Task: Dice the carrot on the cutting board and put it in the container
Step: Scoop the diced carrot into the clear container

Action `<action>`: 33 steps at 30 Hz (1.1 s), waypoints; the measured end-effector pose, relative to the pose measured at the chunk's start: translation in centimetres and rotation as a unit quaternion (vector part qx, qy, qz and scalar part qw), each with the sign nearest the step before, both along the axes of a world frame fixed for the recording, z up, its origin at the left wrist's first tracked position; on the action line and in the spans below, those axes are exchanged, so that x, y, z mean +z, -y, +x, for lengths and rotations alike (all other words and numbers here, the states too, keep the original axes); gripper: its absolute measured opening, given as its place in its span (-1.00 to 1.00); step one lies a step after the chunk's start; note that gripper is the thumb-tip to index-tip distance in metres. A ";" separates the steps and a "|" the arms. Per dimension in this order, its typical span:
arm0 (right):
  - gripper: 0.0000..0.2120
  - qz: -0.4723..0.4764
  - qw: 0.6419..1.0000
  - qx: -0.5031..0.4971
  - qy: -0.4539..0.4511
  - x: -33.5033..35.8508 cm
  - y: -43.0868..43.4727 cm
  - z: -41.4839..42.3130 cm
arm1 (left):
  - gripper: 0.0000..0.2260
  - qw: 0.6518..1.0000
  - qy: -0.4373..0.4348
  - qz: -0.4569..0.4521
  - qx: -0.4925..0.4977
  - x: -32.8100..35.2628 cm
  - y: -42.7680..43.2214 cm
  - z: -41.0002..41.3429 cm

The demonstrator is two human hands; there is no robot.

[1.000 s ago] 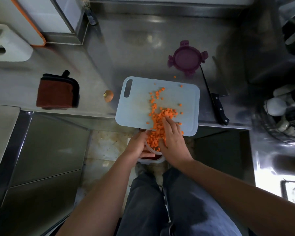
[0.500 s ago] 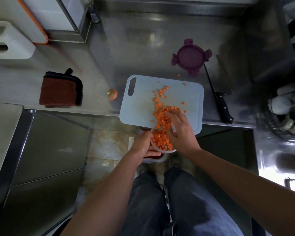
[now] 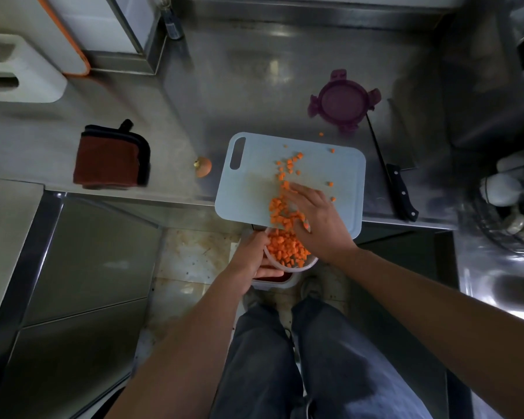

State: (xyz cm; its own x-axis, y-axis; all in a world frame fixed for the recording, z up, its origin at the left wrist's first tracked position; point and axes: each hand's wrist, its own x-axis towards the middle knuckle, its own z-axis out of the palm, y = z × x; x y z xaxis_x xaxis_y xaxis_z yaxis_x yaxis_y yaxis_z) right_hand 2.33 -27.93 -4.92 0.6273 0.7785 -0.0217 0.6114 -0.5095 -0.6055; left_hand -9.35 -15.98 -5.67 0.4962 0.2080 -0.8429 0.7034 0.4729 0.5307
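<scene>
Diced carrot [image 3: 280, 217] lies partly on the cutting board [image 3: 251, 189], partly in the container [image 3: 307, 267] held under the board's overhanging edge. The right hand [image 3: 318, 220] lies flat among the cubes, fingers spread; the left hand [image 3: 251, 258] grips the container's rim. A wide sweep may spill cubes onto the floor [image 3: 194, 261]. The hands hide most of the container.
</scene>
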 end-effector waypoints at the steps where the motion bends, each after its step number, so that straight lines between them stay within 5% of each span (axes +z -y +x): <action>1: -0.47 -0.028 0.999 0.026 -0.002 0.1 -0.5 0.3 | -0.70 1.000 -0.001 0.001 -0.002 0.0 -0.1 0.0; 5: -0.50 -0.104 0.987 0.120 0.013 -0.4 -1.6 0.5 | -0.69 1.000 -0.002 0.000 0.001 0.1 -0.4 -0.2; 11: -0.71 -0.031 0.984 0.171 0.051 -0.5 0.9 0.6 | -0.70 1.000 -0.008 -0.006 0.012 0.1 -0.8 -0.4; 18: -0.70 -0.026 0.981 0.191 0.033 -0.3 -0.2 0.4 | -0.71 1.000 -0.004 -0.014 0.004 0.3 -0.9 -0.3; 26: -0.67 0.037 0.997 0.061 -0.007 0.4 -1.2 3.8 | -0.68 0.999 -0.018 -0.003 -0.026 0.3 -1.3 0.5; 33: -0.40 -0.100 0.994 -0.009 -0.040 -0.7 -4.2 7.5 | -0.70 0.998 -0.012 0.008 -0.068 0.2 -2.1 1.0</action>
State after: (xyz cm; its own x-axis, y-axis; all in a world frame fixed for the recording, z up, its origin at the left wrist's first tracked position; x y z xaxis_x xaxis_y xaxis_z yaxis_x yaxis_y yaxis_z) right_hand 9.78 -23.74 -5.65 0.6307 0.7424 -0.2260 0.5552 -0.6352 -0.5370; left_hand -8.30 -13.92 -5.42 0.5001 0.1541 -0.8522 0.7731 0.3640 0.5195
